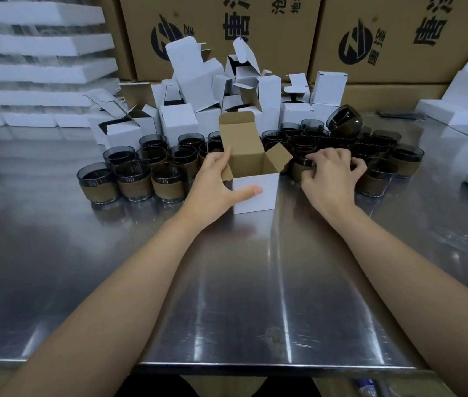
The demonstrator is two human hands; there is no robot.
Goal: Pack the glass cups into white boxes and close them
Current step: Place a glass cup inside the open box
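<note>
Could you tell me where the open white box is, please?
The open white box stands at the head view's centre on the steel table, held by the left hand, glass cups behind.

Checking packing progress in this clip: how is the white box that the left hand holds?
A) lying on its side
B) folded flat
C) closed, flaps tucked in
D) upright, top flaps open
D: the white box stands upright on the table, lid and side flaps raised; the left hand grips it, the right hand grips a glass cup beside it.
</note>
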